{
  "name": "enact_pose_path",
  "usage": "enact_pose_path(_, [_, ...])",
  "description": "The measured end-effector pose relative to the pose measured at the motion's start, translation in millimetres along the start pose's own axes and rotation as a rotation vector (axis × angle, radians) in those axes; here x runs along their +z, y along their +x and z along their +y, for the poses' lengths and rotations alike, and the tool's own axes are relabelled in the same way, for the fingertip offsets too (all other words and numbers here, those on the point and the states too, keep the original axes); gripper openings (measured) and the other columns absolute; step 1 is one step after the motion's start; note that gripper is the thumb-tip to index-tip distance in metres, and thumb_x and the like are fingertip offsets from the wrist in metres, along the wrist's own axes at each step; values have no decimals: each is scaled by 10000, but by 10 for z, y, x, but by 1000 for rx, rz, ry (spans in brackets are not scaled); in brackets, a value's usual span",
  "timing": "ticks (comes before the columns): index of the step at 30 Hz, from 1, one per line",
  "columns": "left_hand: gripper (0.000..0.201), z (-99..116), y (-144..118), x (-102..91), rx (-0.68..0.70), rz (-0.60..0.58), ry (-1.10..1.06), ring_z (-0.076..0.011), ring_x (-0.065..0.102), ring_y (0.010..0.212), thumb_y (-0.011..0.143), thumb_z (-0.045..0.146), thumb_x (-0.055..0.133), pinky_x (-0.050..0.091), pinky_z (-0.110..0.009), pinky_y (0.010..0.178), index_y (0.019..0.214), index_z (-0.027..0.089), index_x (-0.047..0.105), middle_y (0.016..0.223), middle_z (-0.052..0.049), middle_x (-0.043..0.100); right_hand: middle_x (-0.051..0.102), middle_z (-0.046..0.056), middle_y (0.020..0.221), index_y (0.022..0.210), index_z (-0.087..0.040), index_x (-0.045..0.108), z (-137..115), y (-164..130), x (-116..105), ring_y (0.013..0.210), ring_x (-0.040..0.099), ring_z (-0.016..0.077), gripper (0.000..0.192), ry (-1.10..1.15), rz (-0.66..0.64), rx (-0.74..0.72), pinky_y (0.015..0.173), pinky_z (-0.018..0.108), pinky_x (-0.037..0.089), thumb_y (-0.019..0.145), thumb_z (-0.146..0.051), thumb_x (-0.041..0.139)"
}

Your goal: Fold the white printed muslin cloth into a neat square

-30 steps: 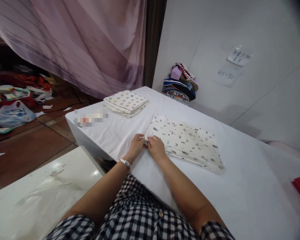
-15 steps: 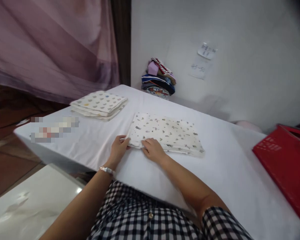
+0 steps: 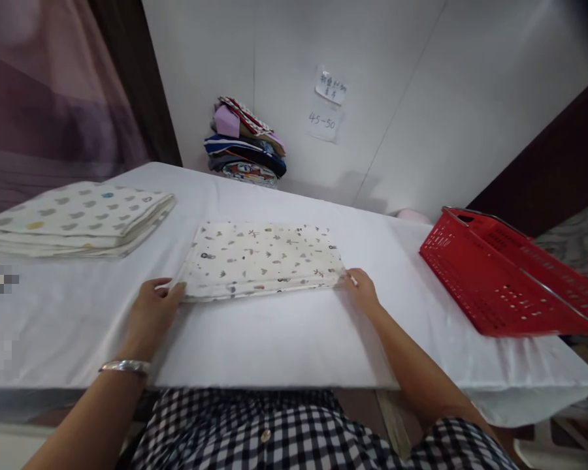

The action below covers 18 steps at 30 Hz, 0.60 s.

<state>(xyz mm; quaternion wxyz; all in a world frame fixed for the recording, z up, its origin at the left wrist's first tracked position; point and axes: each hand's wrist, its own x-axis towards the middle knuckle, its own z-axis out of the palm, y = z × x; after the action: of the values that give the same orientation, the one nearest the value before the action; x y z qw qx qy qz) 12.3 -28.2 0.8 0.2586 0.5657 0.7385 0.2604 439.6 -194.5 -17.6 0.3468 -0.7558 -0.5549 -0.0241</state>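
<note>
A folded white cloth [image 3: 264, 258] with small grey and brown prints lies flat on the white-covered table [image 3: 274, 343] in front of me. My left hand [image 3: 157, 307], with a silver bangle at the wrist, pinches the cloth's near left corner. At the near right corner, my right hand [image 3: 361, 288] has its thumb and fingers closed on the edge. The cloth's layers show along its near side. Farther left rests a folded stack of white cloth [image 3: 78, 212] with grey blotches, apart from both hands.
On the table's right side a red plastic basket [image 3: 500, 281] lies tipped. A pile of folded fabrics [image 3: 245, 147] stands by the wall behind the table. Paper notes [image 3: 326, 121] hang on that wall. A pinkish curtain [image 3: 53, 98] hangs at the left.
My right hand has slid from near the cloth's left part to its right corner. My left hand stays at the left corner. The view has turned right, bringing more of the basket in.
</note>
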Motion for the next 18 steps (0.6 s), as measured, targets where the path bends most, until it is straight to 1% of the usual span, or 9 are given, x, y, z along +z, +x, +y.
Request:
enact_pose_path(1, [409, -3, 0, 6, 7, -11, 12, -196, 628, 807, 759, 489, 572, 440, -255, 609, 1100, 269, 525, 997, -3, 689, 660, 89, 1022, 963, -170, 670, 52, 21, -46, 946, 594, 208, 279, 34, 13, 101, 791, 331, 472, 850, -318, 462])
enact_pose_path(2, [414, -4, -2, 9, 21, -22, 27, -204, 629, 833, 769, 493, 556, 448, -265, 630, 1114, 267, 519, 1030, -11, 684, 671, 80, 976, 928, -167, 672, 82, 51, -80, 904, 605, 199, 273, 64, -4, 205, 754, 311, 475, 838, -321, 465])
enact_pose_path(5, [434, -4, -19, 11, 43, -26, 50, -220, 629, 906, 779, 508, 531, 473, -303, 716, 1140, 268, 510, 1093, -27, 668, 674, 47, 758, 795, -162, 653, 87, 164, -120, 709, 617, 163, 274, 112, -156, 495, 614, 252, 455, 835, -364, 471])
enact_pose_path(7, [469, -5, -29, 11, 54, -29, 56, -241, 626, 948, 784, 526, 512, 479, -336, 765, 1161, 248, 512, 1120, -60, 658, 627, 21, 604, 728, -158, 620, 61, 239, -110, 558, 581, 134, 293, 129, -263, 608, 519, 224, 419, 842, -391, 484])
enact_pose_path(9, [519, -6, -32, 10, 70, -43, 57, -268, 621, 980, 788, 538, 491, 479, -367, 796, 1186, 206, 516, 1137, -104, 647, 577, -1, 511, 677, -156, 586, 37, 303, -92, 464, 538, 111, 282, 129, -320, 649, 471, 205, 392, 842, -371, 510])
enact_pose_path(11, [553, -9, -30, 10, 88, -50, 48, -284, 617, 995, 791, 540, 476, 479, -386, 812, 1204, 174, 516, 1128, -125, 648, 539, -14, 454, 628, -157, 555, 18, 359, -83, 413, 504, 95, 278, 113, -375, 681, 448, 194, 374, 833, -344, 545])
enact_pose_path(15, [546, -15, -22, 3, 96, -41, 53, -289, 619, 981, 789, 526, 480, 482, -404, 821, 1201, 170, 526, 1093, -116, 663, 487, -26, 385, 576, -159, 531, -21, 440, -108, 356, 439, 83, 286, 62, -456, 711, 425, 194, 347, 809, -314, 591])
enact_pose_path(18, [543, -24, -19, 2, 99, -44, 56, -286, 623, 966, 791, 528, 477, 485, -406, 814, 1201, 175, 528, 1074, -109, 669, 492, -20, 386, 582, -156, 546, -62, 472, -139, 359, 430, 87, 260, 34, -493, 718, 427, 201, 345, 804, -284, 595])
